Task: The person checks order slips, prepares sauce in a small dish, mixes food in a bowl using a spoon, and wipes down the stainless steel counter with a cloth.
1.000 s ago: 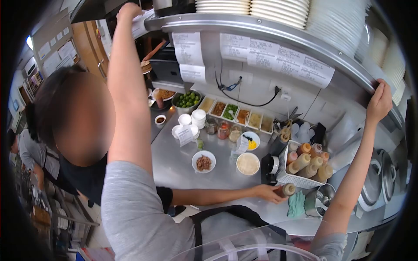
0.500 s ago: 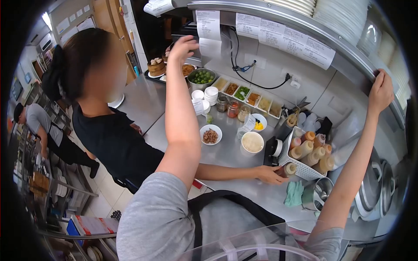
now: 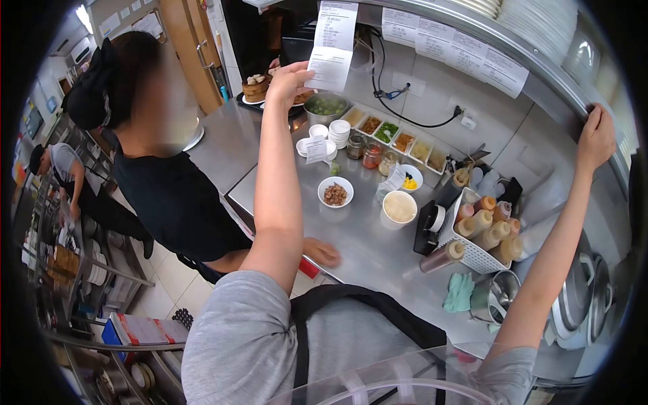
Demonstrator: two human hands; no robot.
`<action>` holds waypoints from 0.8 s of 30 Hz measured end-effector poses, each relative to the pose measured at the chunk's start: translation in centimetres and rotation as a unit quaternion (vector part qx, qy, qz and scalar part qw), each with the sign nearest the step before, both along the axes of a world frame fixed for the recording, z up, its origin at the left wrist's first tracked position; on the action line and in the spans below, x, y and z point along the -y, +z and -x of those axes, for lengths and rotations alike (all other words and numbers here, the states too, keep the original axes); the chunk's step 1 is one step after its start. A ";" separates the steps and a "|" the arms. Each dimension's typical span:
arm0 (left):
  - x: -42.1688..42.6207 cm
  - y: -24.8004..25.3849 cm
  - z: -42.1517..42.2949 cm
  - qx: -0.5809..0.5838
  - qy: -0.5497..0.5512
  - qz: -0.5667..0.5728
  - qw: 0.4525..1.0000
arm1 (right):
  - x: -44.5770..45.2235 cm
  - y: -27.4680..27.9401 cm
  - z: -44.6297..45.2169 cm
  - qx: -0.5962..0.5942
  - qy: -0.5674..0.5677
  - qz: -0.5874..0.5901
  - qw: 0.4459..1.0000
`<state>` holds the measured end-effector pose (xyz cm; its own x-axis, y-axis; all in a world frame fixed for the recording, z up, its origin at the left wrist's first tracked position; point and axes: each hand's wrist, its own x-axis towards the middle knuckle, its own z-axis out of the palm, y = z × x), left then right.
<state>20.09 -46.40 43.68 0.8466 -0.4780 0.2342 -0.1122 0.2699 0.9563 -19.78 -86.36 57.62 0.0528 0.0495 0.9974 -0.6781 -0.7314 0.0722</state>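
Observation:
My left hand (image 3: 289,82) is raised over the back left of the counter. Its fingers are closed at the lower left edge of a printed receipt (image 3: 333,46), which hangs down with a fold across it. High on the right, my right hand (image 3: 597,138) is wrapped round the edge of the metal shelf (image 3: 555,71). More receipts (image 3: 453,46) hang in a row from that shelf between my hands. Below them on the counter are a bowl of brown diced pieces (image 3: 335,194) and a tub with pale contents (image 3: 399,208).
A co-worker in black (image 3: 175,206) stands at my left, one hand (image 3: 322,252) by the counter edge. A sauce bottle (image 3: 442,257) stands before a white basket of squeeze bottles (image 3: 472,251). Topping trays (image 3: 395,138), jars and a pot of limes (image 3: 325,108) line the wall.
My left hand has closed on the hanging receipt. The co-worker's hand has let go of the sauce bottle and drawn back left. My right hand stays on the shelf edge.

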 end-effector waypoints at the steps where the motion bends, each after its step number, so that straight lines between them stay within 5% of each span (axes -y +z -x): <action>1: -0.2 0.0 0.2 0.001 0.002 -0.001 1.000 | 0.1 0.0 0.0 0.005 -0.008 0.007 1.000; 20: -0.3 -0.7 -1.6 -0.001 -0.025 0.027 0.999 | 0.1 -0.2 -0.1 0.009 -0.034 -0.012 0.999; 22: 0.8 1.4 -1.4 0.075 0.125 0.036 0.989 | 0.3 -0.1 0.0 0.009 -0.029 -0.011 0.999; 24: 1.8 3.7 -2.8 0.104 0.090 0.097 0.986 | 0.2 -0.1 -0.1 0.013 -0.031 -0.006 0.999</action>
<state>22.88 -48.22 47.36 0.8375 -0.2540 0.4839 -0.3627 0.4039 0.8398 -19.63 -86.51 57.48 0.0291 0.0341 0.9990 -0.7243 -0.6880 0.0446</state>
